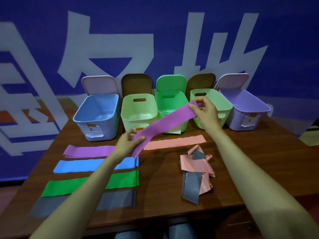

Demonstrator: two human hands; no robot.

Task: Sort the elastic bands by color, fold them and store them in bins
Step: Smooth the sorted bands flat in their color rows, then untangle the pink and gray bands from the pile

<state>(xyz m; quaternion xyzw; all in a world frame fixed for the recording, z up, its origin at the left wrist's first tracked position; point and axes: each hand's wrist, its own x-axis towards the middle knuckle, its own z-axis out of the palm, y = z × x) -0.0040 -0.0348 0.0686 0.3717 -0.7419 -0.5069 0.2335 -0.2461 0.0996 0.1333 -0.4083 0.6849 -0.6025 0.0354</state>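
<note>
A flat, smooth purple elastic band (165, 120) is held stretched in the air above the wooden table (164, 195), before five open bins. Its lower end is pinched by the left hand (128, 141), its upper end by the right hand (205, 110).

A purple band (165, 120) stretches flat in the air, slanting toward one o'clock; a pink-and-grey tangle (198, 166) lies at four o'clock.

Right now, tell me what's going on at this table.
A person's left hand and right hand each pinch an end of a purple band, stretched above the table. Flat on the left lie a purple stack, blue stack, green stack and grey stack; a pink strip lies mid-table. A tangled pile of pink and grey bands waits on the right. Five open bins stand behind.
</note>
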